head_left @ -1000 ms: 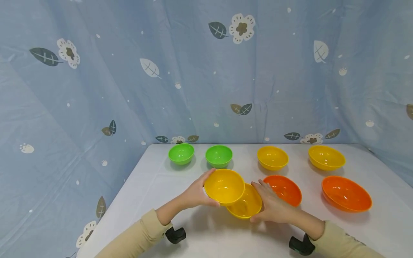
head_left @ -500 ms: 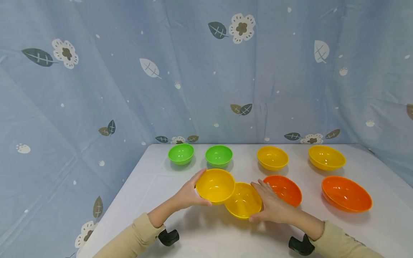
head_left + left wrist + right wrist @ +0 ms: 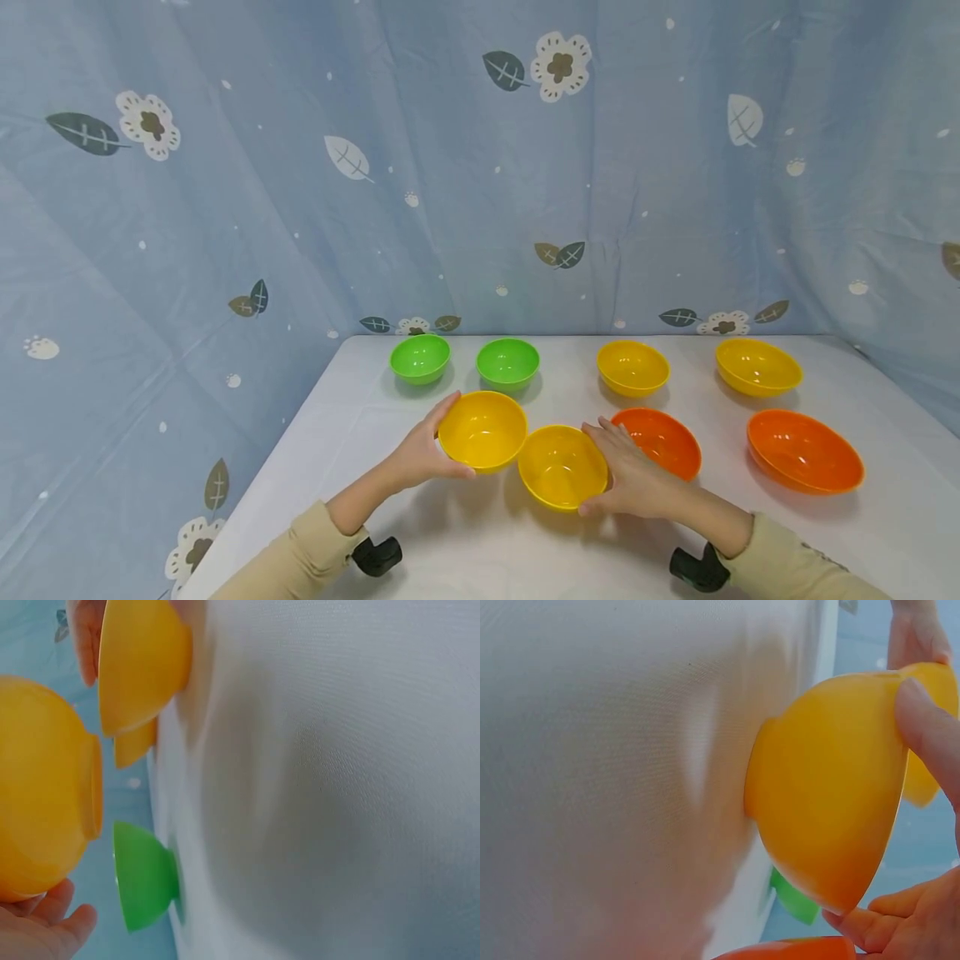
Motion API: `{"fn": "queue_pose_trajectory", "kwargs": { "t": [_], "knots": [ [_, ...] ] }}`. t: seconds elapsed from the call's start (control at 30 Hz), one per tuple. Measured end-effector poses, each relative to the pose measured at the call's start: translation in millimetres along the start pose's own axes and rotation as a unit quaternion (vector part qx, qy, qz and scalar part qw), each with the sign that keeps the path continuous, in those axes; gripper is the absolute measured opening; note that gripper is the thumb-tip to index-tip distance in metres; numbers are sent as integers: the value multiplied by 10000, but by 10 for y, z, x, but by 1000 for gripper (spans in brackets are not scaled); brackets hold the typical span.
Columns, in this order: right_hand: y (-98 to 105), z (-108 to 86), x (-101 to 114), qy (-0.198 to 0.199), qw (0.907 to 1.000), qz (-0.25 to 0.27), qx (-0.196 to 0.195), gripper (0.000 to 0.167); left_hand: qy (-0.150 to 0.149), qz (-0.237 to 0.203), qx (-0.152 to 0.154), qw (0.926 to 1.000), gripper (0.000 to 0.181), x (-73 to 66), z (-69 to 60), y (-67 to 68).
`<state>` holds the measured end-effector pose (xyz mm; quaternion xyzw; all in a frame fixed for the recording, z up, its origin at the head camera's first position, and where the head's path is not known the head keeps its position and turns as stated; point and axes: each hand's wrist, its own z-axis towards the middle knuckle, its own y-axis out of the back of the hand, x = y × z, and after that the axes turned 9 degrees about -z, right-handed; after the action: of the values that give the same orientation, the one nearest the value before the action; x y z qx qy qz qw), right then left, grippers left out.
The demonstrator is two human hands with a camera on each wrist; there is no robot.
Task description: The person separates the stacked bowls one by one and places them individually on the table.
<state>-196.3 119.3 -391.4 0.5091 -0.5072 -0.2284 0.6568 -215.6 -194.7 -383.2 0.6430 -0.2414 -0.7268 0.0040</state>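
Observation:
My left hand (image 3: pixel 420 451) holds a yellow bowl (image 3: pixel 483 432) by its left side, thumb at the near edge and fingers at the far side. In the left wrist view this bowl's foot (image 3: pixel 91 787) is raised off the table. My right hand (image 3: pixel 633 477) grips a second yellow bowl (image 3: pixel 562 469) by its right rim. This one stands upright, its base at or very near the tabletop, as the right wrist view shows with the bowl's outer wall (image 3: pixel 825 787). In the head view the two bowls sit side by side, rims almost meeting.
Two green bowls (image 3: pixel 420 360) (image 3: pixel 507 365) stand at the back left. Two more yellow bowls (image 3: pixel 633 368) (image 3: pixel 758 367) are at the back right. In front of those are two orange bowls (image 3: pixel 663 442) (image 3: pixel 805 452), one partly behind my right hand. A blue patterned curtain (image 3: pixel 450 208) hangs behind the white table (image 3: pixel 480 550).
My left hand has moved left with its yellow bowl, which overlapped the other bowl before and now uncovers it. The right hand and its bowl have hardly moved.

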Motion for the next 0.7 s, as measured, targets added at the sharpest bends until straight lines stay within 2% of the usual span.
{"fn": "queue_pose_trajectory", "kwargs": {
  "t": [0.23,0.7],
  "knots": [
    [0,-9,-4,-9,10000,-23,-3,110,24,-73,-89,9999,109,32,-37,68],
    [-3,-6,-8,21,9999,-110,-11,111,422,-78,-432,9981,105,138,-88,217]
  ]
}}
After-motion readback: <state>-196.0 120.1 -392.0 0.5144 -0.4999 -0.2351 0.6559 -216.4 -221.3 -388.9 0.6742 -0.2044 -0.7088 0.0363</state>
